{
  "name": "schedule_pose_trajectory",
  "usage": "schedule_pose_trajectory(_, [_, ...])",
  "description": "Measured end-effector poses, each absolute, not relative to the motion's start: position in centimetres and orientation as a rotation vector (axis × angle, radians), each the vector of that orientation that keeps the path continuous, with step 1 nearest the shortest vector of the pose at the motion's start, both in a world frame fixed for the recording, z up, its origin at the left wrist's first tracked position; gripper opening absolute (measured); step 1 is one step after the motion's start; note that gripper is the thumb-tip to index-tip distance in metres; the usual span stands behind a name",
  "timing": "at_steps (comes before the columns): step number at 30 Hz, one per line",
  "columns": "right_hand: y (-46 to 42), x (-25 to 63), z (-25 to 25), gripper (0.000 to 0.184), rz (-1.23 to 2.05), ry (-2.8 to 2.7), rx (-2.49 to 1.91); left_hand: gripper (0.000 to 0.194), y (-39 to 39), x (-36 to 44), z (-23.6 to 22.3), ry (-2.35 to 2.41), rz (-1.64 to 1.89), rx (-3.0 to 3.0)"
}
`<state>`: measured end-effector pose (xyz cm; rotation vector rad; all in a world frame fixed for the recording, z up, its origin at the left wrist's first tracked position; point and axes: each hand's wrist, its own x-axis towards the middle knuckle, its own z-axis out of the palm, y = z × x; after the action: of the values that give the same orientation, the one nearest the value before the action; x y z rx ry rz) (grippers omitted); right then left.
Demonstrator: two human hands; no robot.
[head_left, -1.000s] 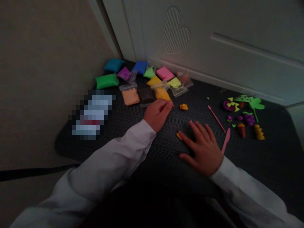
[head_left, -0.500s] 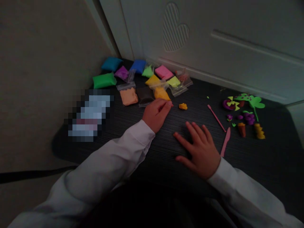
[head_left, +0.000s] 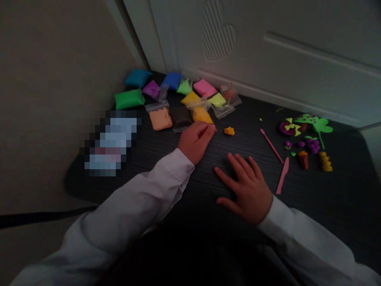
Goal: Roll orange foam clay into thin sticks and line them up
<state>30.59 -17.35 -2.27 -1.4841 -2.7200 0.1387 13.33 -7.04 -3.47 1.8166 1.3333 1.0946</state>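
Note:
My left hand (head_left: 196, 142) rests on the dark table with its fingers curled together, just in front of a bag of orange-yellow clay (head_left: 202, 115). Whatever its fingers may hold is hidden. Fingers spread, my right hand (head_left: 247, 186) lies palm down on the table; whether anything small is under its index fingertip cannot be made out. Between and beyond both hands sits a small lump of orange-yellow clay (head_left: 229, 131). To the right of my right hand lie a pink plastic knife (head_left: 282, 176) and a thin pink modelling stick (head_left: 271, 145).
Several bags of coloured clay, among them a peach one (head_left: 160, 119) and a green one (head_left: 129, 99), lie at the back left. A blurred-out rectangle (head_left: 114, 143) is at left. Small clay figures, including purple grapes (head_left: 313, 145), stand at right. A white panel (head_left: 253, 59) rises behind.
My right hand has slid slightly left across the table, its fingers still spread. The left hand has barely moved, and the view has shifted a little.

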Motion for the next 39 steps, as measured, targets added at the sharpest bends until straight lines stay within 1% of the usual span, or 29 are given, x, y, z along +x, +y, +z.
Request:
schedule_pose_trajectory(2, [-17.3, 30.6, -2.4, 0.063, 0.084, -2.642, -1.595, 0.031, -7.0, 13.3, -3.5, 1.332, 1.092, 1.812])
schedule_pose_trajectory(6, [-17.4, 30.5, -2.3, 0.064, 0.149, -2.751, -1.437, 0.031, -7.1, 13.4, -3.4, 1.345, 1.096, 1.810])
schedule_pose_trajectory(10, [-17.4, 30.4, -2.2, 0.063, 0.072, -2.622, -1.607, 0.031, -7.1, 13.4, -3.3, 1.361, 1.085, 1.812])
schedule_pose_trajectory(14, [-17.3, 30.2, -2.3, 0.064, 0.167, -2.734, -1.442, 0.031, -7.1, 13.4, -3.4, 1.355, 1.091, 1.814])
schedule_pose_trajectory(17, [-17.1, 30.3, -2.3, 0.063, 0.083, -2.626, -1.590, 0.032, -7.1, 13.4, -3.5, 1.357, 1.096, 1.811])
schedule_pose_trajectory(21, [-17.2, 30.1, -2.3, 0.064, 0.141, -2.722, -1.449, 0.033, -7.1, 13.4, -3.5, 1.370, 1.082, 1.816])
schedule_pose_trajectory(25, [-17.3, 29.9, -2.2, 0.063, 0.094, -2.630, -1.599, 0.032, -7.1, 13.5, -3.5, 1.354, 1.096, 1.822])
schedule_pose_trajectory(29, [-17.2, 29.8, -2.1, 0.064, 0.180, -2.719, -1.483, 0.032, -7.1, 13.5, -3.5, 1.349, 1.110, 1.820])
schedule_pose_trajectory(33, [-17.0, 29.7, -2.1, 0.062, 0.070, -2.588, -1.682, 0.032, -7.1, 13.5, -3.4, 1.349, 1.099, 1.829])
schedule_pose_trajectory(37, [-17.0, 29.5, -2.1, 0.064, 0.173, -2.735, -1.486, 0.032, -7.1, 13.5, -3.4, 1.338, 1.109, 1.829])
schedule_pose_trajectory(39, [-17.0, 29.4, -2.1, 0.062, 0.121, -2.662, -1.596, 0.032, -7.1, 13.5, -3.5, 1.334, 1.111, 1.822])
